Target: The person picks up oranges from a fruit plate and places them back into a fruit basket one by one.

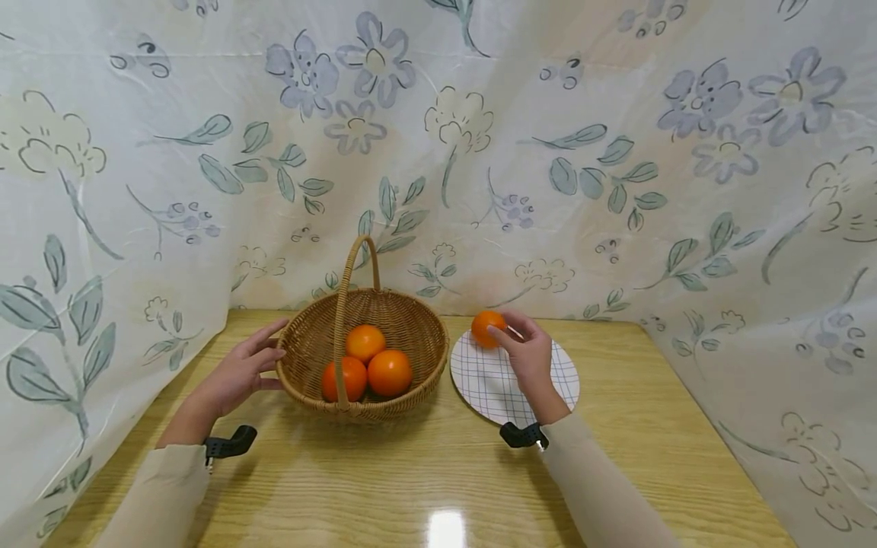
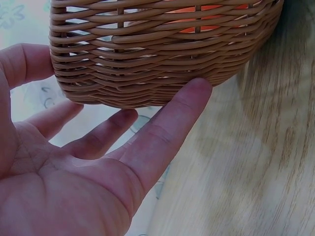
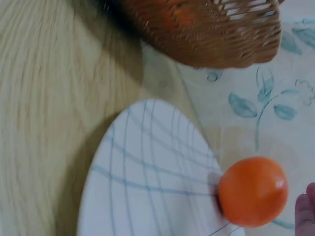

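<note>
A wicker basket [image 1: 432, 380] with a tall arched handle holds several oranges, three of them visible [image 1: 390, 373]. My left hand [image 1: 236, 377] touches the basket's left side with spread fingers; in the left wrist view, fingertips [image 2: 194, 91] rest against the weave. A single orange [image 3: 253, 191] sits at the far edge of a white checked plate [image 1: 486, 384]. Close beside this orange is my right hand [image 1: 530, 354], thumb and fingers around it in the head view. The right wrist view shows a gap between the visible fingers [image 3: 305, 211] and the orange.
A wooden table [image 1: 384, 472] lies under everything. Floral cloth [image 1: 438, 152] hangs behind the table and along both sides. The plate stands just right of the basket, near the table's back edge.
</note>
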Motion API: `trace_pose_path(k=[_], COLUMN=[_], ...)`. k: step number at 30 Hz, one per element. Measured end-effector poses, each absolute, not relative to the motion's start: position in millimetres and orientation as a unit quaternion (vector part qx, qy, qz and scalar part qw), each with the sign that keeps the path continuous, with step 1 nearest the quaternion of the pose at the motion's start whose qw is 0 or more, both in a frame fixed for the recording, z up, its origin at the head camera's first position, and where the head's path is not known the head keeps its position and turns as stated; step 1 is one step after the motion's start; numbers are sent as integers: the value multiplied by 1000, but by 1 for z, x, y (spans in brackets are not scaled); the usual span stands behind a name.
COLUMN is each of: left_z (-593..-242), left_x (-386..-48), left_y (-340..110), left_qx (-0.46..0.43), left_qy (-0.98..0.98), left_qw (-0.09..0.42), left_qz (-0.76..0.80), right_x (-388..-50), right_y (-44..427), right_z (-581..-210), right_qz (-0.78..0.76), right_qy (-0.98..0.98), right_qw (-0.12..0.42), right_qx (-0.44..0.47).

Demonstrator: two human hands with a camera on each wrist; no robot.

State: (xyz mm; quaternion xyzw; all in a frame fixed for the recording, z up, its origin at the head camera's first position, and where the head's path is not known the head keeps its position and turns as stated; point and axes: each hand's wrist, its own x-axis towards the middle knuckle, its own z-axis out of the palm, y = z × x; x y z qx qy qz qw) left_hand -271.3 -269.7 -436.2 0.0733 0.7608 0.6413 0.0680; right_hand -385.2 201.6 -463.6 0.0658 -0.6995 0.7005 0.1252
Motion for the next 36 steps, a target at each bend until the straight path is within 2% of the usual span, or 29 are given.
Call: trace_pose_path(k=[4,8,20,36], left_z=[-437,-437,-437,-436], left_x=[-272,-273,-273,-270], left_y=[-270,-270,-269,-268], left_qx=[73,73,72,75], left_qy=[761,761,762,759], left_qw=[68,67,65,67], left_qz=[641,641,641,644], right_x=[-391,-398,-419,-432], right_y=[204,203,197,187], right_z=[-470,-475,-488,-497], right_qz=[683,672,639,615], right_qy=[-712,-722,-762,-785], right_qw=[154,160,103,72], right_qx=[48,39,4,-2])
